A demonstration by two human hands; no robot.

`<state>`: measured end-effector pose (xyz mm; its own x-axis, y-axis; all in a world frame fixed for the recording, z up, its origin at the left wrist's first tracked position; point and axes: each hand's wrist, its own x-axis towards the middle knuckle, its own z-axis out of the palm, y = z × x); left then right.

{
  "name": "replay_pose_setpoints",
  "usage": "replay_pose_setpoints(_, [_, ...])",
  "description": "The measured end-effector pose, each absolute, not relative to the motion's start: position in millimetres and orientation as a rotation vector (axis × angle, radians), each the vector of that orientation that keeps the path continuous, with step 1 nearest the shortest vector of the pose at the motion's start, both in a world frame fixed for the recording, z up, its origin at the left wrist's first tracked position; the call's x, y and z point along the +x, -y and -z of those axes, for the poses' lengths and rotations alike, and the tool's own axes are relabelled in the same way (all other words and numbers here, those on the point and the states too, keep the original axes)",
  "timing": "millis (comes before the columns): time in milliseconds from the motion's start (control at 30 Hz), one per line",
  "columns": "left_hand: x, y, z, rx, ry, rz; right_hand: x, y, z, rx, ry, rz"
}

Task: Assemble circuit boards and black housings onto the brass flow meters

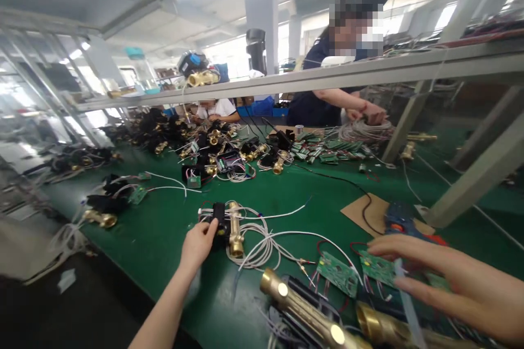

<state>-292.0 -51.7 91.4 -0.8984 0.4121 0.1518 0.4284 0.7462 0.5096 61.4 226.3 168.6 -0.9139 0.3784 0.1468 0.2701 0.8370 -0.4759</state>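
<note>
My left hand reaches out over the green bench and its fingers close on a black valve body with a brass fitting and white wires. My right hand hovers low at the right with fingers stretched out, above a green circuit board; a pale strip lies across or under its fingers. A second green circuit board lies just left of it. Two large brass tubes lie at the near edge.
A glue gun rests on a cardboard piece. Piles of black-and-brass valve assemblies and small boards cover the far bench. A person opposite handles a wire bundle. A metal shelf rail crosses overhead.
</note>
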Motion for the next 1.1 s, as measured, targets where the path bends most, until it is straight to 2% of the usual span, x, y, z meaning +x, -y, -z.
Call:
replay_pose_setpoints(133, [-289.0, 95.3, -82.2, -0.321, 2.703, 0.936, -17.6, -209.6, -189.6, -0.251, 3.022, -0.871])
replay_pose_setpoints(267, [-283.8, 116.0, -68.5, -0.112, 2.517, 0.937, -93.4, -178.1, -189.5, 0.032, 3.088, -0.908])
replay_pose_setpoints(500, [-283.2, 97.9, -68.9, -0.375, 2.523, 1.015, -183.5, -102.1, -165.3, 0.561, 2.951, -0.616])
replay_pose_setpoints(700, [-291.3, 82.6, -75.5, -0.280, 2.486, 1.201, -208.3, -76.3, -127.0, 0.863, 2.882, -0.489])
replay_pose_setpoints(967, [-325.3, 168.1, -108.5, 0.265, 2.091, 1.667, -205.3, -80.1, -113.0, 0.907, 2.822, -0.362])
replay_pose_setpoints(1100, [-322.5, 185.4, -115.7, 0.337, 2.015, 1.712, -201.7, -73.5, -114.1, 0.957, 2.825, -0.396])
